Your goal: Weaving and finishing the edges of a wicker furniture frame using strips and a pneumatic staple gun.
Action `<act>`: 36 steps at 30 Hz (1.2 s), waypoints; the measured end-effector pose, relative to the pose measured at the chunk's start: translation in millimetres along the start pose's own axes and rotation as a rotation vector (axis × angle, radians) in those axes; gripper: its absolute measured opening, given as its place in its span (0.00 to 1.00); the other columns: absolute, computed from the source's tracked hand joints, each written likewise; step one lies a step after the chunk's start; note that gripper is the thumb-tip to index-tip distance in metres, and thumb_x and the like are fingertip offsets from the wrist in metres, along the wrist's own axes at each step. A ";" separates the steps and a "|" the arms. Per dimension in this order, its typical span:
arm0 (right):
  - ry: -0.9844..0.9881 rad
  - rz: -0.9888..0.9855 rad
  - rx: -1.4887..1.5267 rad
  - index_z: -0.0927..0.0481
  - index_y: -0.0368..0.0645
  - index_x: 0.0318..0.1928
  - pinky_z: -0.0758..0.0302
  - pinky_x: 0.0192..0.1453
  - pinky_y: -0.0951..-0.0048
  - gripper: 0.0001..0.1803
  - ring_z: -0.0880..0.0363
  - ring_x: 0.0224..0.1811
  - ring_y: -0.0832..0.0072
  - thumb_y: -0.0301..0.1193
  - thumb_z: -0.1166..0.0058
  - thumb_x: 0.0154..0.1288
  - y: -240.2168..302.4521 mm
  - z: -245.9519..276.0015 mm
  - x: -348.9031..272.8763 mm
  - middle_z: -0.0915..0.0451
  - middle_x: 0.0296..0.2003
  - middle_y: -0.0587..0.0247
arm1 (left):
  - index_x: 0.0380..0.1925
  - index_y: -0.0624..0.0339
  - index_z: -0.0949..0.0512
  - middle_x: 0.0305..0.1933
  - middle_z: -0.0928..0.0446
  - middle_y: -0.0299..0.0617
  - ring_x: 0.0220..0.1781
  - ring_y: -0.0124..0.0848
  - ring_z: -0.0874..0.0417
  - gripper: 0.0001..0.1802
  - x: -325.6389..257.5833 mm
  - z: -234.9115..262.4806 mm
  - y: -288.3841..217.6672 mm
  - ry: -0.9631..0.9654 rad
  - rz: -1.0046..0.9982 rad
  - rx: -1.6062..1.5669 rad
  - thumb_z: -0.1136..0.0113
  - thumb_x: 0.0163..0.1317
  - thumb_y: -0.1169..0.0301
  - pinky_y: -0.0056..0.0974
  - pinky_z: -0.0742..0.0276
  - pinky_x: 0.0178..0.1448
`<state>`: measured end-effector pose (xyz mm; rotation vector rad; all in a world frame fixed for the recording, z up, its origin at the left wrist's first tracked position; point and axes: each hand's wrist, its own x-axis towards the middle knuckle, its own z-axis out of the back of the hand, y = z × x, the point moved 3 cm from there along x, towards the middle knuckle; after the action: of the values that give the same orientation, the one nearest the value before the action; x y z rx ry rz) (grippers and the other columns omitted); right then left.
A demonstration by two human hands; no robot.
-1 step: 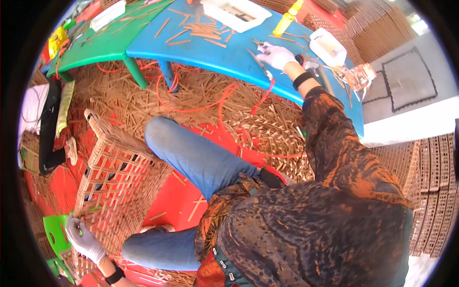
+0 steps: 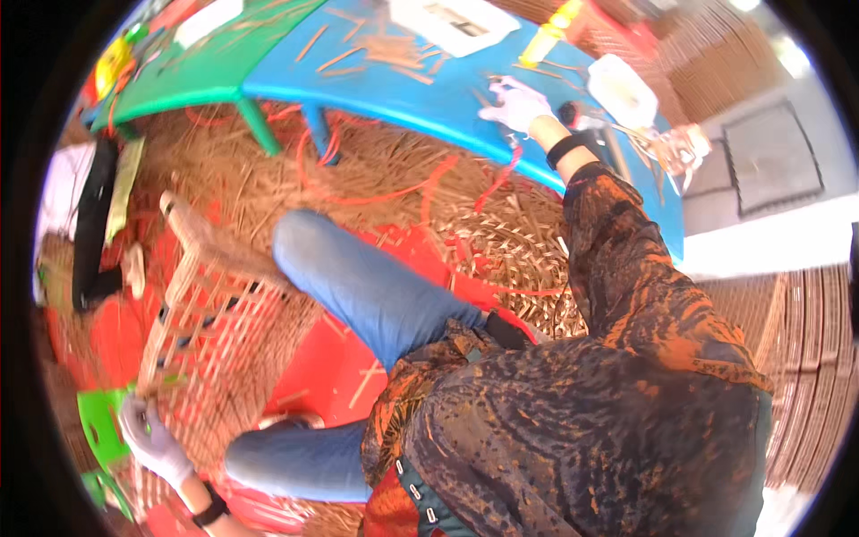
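A woven basket of brown strips, with an open lattice and a pale rim, leans against my bent left leg at the left. My left hand, in a white glove, has its fingers closed round the basket's lower left corner. My right hand, also gloved, is stretched out over the blue table. Its thumb and forefinger are apart, and I see nothing held between them. Blur hides whether its fingertips touch the tabletop. Close to that wrist is a small dark tool.
Cut strips, a white tray, a yellow bottle and a white container are on the blue table. A green table adjoins it. Orange cord trails over floor scraps. Stacked woven panels stand at right.
The view has shifted slightly and blurred. My right hand's thumb and forefinger look further apart. The long grey tool beside them no longer shows clearly. My left hand keeps its hold on the basket.
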<state>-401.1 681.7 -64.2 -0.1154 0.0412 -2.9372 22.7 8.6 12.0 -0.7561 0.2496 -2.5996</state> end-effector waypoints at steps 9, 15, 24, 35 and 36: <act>0.161 -0.027 0.758 0.25 0.39 0.58 0.19 0.34 0.66 0.20 0.17 0.29 0.70 0.40 0.57 0.79 55.7 -15.2 25.0 0.18 0.34 0.55 | 0.49 0.58 0.19 0.45 0.16 0.42 0.50 0.32 0.15 0.19 -19.1 18.1 -30.8 0.103 0.190 -0.578 0.35 0.55 0.78 0.38 0.20 0.54; 0.319 0.687 1.105 0.25 0.42 0.58 0.30 0.25 0.80 0.16 0.29 0.22 0.86 0.38 0.53 0.80 259.0 97.6 -66.9 0.22 0.27 0.69 | 0.52 0.53 0.18 0.51 0.16 0.43 0.57 0.46 0.19 0.27 -28.8 30.2 -34.5 0.159 -0.090 0.127 0.28 0.48 0.71 0.47 0.28 0.64; -0.340 1.574 0.223 0.22 0.56 0.62 0.17 0.44 0.61 0.20 0.15 0.38 0.61 0.31 0.51 0.71 474.9 174.2 -152.7 0.18 0.36 0.59 | 0.46 0.45 0.16 0.36 0.19 0.30 0.43 0.33 0.20 0.20 -38.6 17.0 -21.1 -0.029 -0.112 0.119 0.27 0.50 0.62 0.44 0.32 0.59; -0.474 1.652 -0.118 0.24 0.62 0.64 0.18 0.41 0.61 0.23 0.17 0.38 0.63 0.32 0.56 0.71 527.9 181.6 -173.2 0.24 0.36 0.59 | 0.44 0.45 0.16 0.40 0.17 0.31 0.49 0.35 0.19 0.20 -40.6 12.9 -18.1 -0.061 -0.103 0.146 0.27 0.51 0.56 0.46 0.33 0.61; -0.499 1.675 -0.150 0.24 0.59 0.63 0.18 0.41 0.61 0.22 0.17 0.38 0.64 0.32 0.55 0.71 527.2 183.6 -176.4 0.23 0.36 0.59 | 0.44 0.45 0.16 0.41 0.17 0.31 0.50 0.35 0.18 0.20 -41.1 12.7 -18.4 -0.073 -0.107 0.143 0.27 0.51 0.56 0.45 0.33 0.61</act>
<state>-109.1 197.3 86.9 -0.5130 0.1741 -1.1869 54.7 42.5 8.4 -0.8316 0.0013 -2.6494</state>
